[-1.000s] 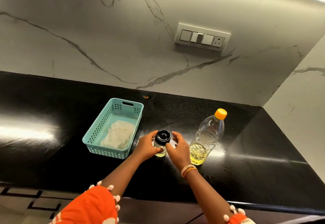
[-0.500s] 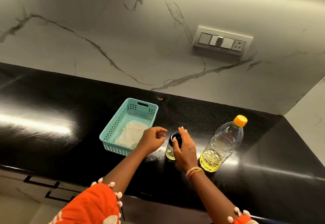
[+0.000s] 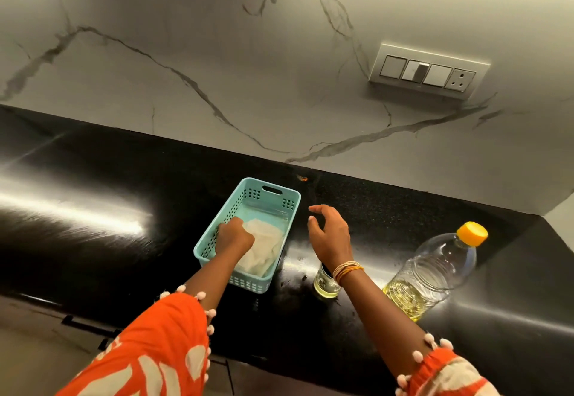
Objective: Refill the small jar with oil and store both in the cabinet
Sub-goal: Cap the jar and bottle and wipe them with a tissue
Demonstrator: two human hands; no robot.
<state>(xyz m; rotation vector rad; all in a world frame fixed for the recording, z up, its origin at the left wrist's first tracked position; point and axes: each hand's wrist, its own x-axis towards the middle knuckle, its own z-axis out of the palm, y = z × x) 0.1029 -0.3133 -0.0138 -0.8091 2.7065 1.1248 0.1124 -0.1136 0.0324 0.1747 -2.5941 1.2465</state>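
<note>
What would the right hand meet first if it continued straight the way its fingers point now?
Probably the teal basket's right wall: the right hand points its fingers left toward it. The hand's height is unclear, so it might pass above.

The light was dim and warm where I stood, falling from above the marble wall (image 3: 217,53), which looked grey-green and evenly lit. A long white streak of glare lay across the black tabletop (image 3: 77,209) on my left, and a softer sheen showed beside the oil bottle (image 3: 435,271), whose clear plastic caught small highlights. The tabletop's near edge sank into deep shadow. The wide lens bent the wall line and stretched my sleeves (image 3: 149,349) at the bottom corners. Focus was fairly sharp, with slight softness.
</note>
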